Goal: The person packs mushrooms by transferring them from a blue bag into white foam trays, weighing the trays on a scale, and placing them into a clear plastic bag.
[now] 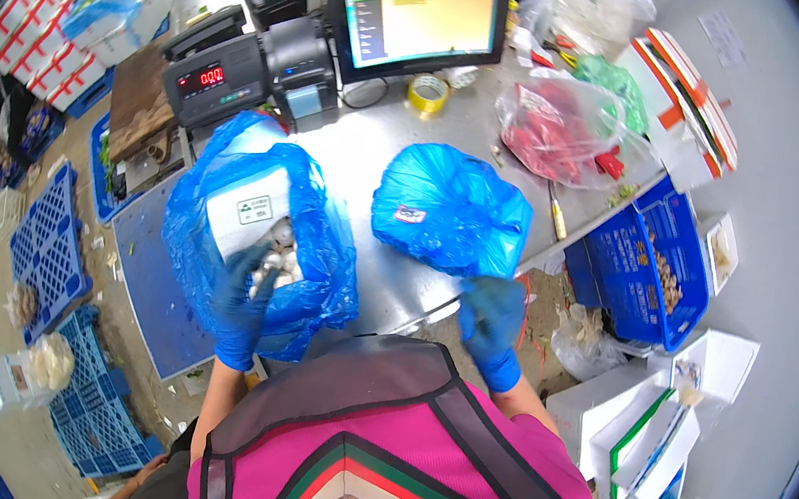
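Observation:
Both my hands wear blue gloves. My left hand (pixel 243 302) reaches into an open blue plastic bag (pixel 328 270), its fingers stretched out beside white mushrooms (pixel 283 257). A white foam box or lid (pixel 250 200) with a printed mark lies in that bag; the bag's folds hide part of it. To the right, a closed, full blue plastic bag (pixel 451 206) with a small label stands on the metal table (pixel 362 154). My right hand (pixel 491 320) is just below that bag's near right corner. Motion smears its fingers, and I cannot make out anything in them.
A scale with a red display (pixel 210 78), a small printer (pixel 301 65) and a screen (pixel 417 4) line the table's back. Yellow tape (pixel 428 95), a clear bag with red contents (pixel 546 133) and a yellow-handled tool (pixel 558 218) lie nearby. Right of the table is a blue basket (pixel 634 270).

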A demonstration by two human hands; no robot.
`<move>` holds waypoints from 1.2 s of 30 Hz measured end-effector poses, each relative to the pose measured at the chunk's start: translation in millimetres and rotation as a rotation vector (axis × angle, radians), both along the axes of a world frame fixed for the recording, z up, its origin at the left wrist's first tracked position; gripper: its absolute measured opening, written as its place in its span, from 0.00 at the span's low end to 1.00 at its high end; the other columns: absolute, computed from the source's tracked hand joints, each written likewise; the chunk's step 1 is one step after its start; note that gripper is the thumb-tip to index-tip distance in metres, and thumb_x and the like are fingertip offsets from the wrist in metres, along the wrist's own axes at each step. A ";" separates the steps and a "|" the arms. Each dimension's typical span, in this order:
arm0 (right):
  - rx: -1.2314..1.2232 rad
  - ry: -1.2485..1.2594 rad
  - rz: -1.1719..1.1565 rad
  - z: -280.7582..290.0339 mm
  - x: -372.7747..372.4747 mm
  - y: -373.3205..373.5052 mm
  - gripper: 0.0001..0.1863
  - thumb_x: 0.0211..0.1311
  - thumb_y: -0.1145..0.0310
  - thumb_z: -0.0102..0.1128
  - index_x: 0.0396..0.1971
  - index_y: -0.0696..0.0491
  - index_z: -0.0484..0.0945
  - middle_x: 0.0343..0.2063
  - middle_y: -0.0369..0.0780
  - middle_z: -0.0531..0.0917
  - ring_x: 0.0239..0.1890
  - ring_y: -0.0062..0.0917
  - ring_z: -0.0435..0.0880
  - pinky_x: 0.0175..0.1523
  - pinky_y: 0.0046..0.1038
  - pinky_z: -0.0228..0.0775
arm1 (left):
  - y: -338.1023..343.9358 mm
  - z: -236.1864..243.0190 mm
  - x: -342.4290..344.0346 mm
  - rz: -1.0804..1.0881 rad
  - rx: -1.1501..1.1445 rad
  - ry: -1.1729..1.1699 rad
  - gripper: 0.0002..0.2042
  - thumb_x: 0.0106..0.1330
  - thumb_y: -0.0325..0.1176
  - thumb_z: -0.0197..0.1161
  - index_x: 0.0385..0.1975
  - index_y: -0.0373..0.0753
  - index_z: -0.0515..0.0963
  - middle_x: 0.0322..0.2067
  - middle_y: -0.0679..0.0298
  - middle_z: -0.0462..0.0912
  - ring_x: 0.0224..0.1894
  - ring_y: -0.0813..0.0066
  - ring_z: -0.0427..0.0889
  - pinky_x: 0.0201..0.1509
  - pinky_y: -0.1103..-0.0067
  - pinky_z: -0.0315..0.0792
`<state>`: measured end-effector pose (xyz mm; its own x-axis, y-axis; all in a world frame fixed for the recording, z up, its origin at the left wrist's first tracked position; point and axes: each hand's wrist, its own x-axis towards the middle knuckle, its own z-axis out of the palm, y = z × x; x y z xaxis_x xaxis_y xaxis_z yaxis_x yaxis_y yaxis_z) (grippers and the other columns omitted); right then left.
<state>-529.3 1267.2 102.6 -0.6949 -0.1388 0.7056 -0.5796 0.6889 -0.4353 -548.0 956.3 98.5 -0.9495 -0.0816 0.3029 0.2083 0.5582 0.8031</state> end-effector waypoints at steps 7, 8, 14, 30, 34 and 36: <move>-0.081 -0.207 -0.341 -9.7 -66.9 59.3 0.27 0.40 0.63 0.63 0.43 0.55 0.69 0.37 0.47 0.73 0.41 0.41 0.71 0.45 0.35 0.63 | 104.1 -6.3 -33.4 -0.376 0.017 -0.105 0.23 0.49 0.28 0.63 0.47 0.40 0.69 0.41 0.59 0.71 0.38 0.71 0.72 0.43 0.80 0.67; 0.039 -0.282 -0.260 -10.0 -71.8 65.5 0.25 0.40 0.61 0.63 0.41 0.54 0.70 0.34 0.47 0.74 0.37 0.41 0.72 0.42 0.35 0.64 | 116.9 -6.3 -41.5 -0.405 -0.003 -0.061 0.27 0.47 0.30 0.65 0.51 0.41 0.65 0.44 0.57 0.69 0.42 0.69 0.71 0.46 0.78 0.66; 0.167 -0.008 0.199 -26.7 -76.2 70.2 0.05 0.46 0.68 0.59 0.20 0.52 0.75 0.13 0.38 0.71 0.17 0.31 0.70 0.24 0.31 0.59 | 194.2 -40.6 -91.5 -0.687 -0.109 0.135 0.32 0.45 0.41 0.67 0.51 0.40 0.63 0.51 0.59 0.65 0.51 0.66 0.65 0.56 0.72 0.59; -0.329 -0.506 0.887 29.5 -135.9 91.4 0.05 0.44 0.74 0.61 0.15 0.57 0.75 0.12 0.37 0.71 0.16 0.24 0.69 0.24 0.22 0.60 | 222.1 -79.8 -52.1 -0.276 0.298 -0.443 0.11 0.59 0.35 0.54 0.37 0.36 0.72 0.35 0.61 0.71 0.37 0.75 0.69 0.40 0.78 0.66; -0.743 -0.543 0.910 71.1 -143.6 106.6 0.04 0.40 0.76 0.62 0.15 0.56 0.75 0.13 0.38 0.72 0.16 0.25 0.70 0.24 0.24 0.61 | 217.2 -82.4 -51.8 -0.211 -0.221 0.060 0.08 0.57 0.35 0.53 0.31 0.40 0.74 0.30 0.58 0.75 0.34 0.68 0.73 0.38 0.75 0.67; -0.344 -0.130 0.982 81.4 -159.8 112.9 0.07 0.40 0.74 0.61 0.15 0.59 0.73 0.16 0.38 0.73 0.19 0.25 0.71 0.24 0.26 0.62 | 223.5 -24.0 -66.3 -0.275 -0.208 -0.182 0.09 0.54 0.33 0.53 0.33 0.41 0.74 0.33 0.56 0.76 0.36 0.63 0.74 0.39 0.75 0.67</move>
<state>-689.1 1380.1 184.0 -0.4590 -0.4887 0.7419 -0.7517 -0.2316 -0.6176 -614.3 1179.8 74.6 -0.9672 0.2290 0.1103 0.2370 0.6562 0.7164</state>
